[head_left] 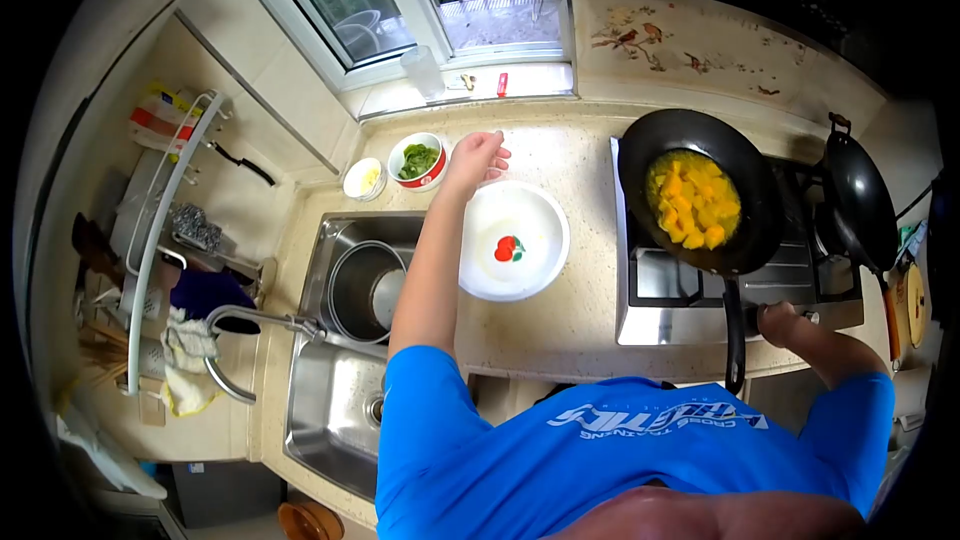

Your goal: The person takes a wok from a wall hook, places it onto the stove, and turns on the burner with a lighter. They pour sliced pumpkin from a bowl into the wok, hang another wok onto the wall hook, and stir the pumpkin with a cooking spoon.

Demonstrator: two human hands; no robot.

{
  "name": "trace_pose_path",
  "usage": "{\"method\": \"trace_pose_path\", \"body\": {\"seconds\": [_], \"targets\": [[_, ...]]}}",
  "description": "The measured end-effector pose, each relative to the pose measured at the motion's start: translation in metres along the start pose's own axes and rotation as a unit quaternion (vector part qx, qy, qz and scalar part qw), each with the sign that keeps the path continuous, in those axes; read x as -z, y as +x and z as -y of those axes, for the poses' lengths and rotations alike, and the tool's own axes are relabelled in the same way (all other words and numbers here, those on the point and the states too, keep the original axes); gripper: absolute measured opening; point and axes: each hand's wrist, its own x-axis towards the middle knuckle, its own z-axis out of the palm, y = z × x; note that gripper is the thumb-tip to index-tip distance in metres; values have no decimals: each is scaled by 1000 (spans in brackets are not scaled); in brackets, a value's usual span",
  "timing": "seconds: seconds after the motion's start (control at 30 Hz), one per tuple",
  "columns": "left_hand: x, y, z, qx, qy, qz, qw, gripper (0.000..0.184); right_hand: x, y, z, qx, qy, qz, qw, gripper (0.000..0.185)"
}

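My left hand (478, 162) is stretched out over the counter, just above the far rim of a white bowl (540, 265) with a red and green print on its bottom. Its fingers are loosely bent and a little apart, with nothing visible in them. Down at the stove front, my right hand (780, 325) is closed at a control knob, which it largely covers. A black wok (735, 258) stands on the burner, its handle pointing toward me. Yellow-orange chunks (690, 202) lie in liquid inside it.
Left of my forearm are a bowl of chopped greens (417, 159), a small white dish (364, 180) and a steel sink (310, 425) holding a pot (350, 292). A faucet (265, 318) arches over it. Another black wok (862, 200) leans at the stove's right.
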Motion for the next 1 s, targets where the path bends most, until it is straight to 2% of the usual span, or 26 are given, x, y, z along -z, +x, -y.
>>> {"method": "trace_pose_path", "body": {"seconds": [0.03, 0.1, 0.13, 0.2, 0.23, 0.3, 0.47, 0.57, 0.67, 0.7, 0.73, 0.77, 0.8, 0.83, 0.9, 0.93, 0.97, 1.0], "targets": [[7, 21, 5, 1, 19, -7, 1000, 24, -12, 3, 2, -5, -2, 4, 1000, 33], [19, 65, 16, 6, 38, -22, 999, 25, -24, 9, 4, -96, 69, -40, 992, 23], [22, 88, 23, 2, 32, -20, 999, 25, -20, 2, 3, -27, 25, -25, 999, 29], [23, 134, 32, 6, 111, -95, 989, 23, -32, 3, 3, -32, 32, -43, 998, 27], [23, 156, 37, -2, 104, -95, 990, 23, -37, 3, 4, -38, 47, -54, 997, 26], [19, 198, 41, -106, 344, -210, 909, 23, -51, 4, 5, -49, 83, -72, 993, 24], [-3, 260, 49, -137, 383, -230, 884, 28, -77, 5, 1, -55, 196, -91, 975, 21], [-9, 268, 50, -98, 521, -200, 824, 23, -93, 6, -2, -53, 269, -95, 957, 19], [-11, 281, 55, -87, 532, -228, 811, 22, -109, 11, -5, -47, 355, -104, 928, 19], [-13, 283, 54, -86, 534, -229, 809, 22, -115, 14, -7, -42, 406, -111, 906, 19], [-15, 283, 52, -47, 460, -244, 853, 20, -122, 20, -12, -29, 487, -121, 865, 19], [-15, 280, 50, -7, 381, -259, 887, 19, -122, 22, -14, 39, 675, -182, 714, 18], [-14, 276, 49, -4, 385, -265, 884, 19, -122, 24, -15, 131, 814, -213, 524, 17], [-14, 272, 47, -22, 397, -260, 880, 19, -60, 14, -3, 45, 469, -225, 853, 17], [-9, 255, 39, -37, 412, -256, 873, 19, -78, 15, -9, 74, 409, -258, 872, 19], [-10, 239, 28, -50, 272, -208, 938, 19, -119, 30, -19, 63, 385, -302, 870, 19], [-13, 217, 17, -58, 125, -155, 978, 20, -168, 45, -31, 50, 359, -344, 866, 19], [-19, 180, 2, -56, -6, -110, 992, 21, -191, 47, -28, -93, -95, -335, 933, 18]]}}
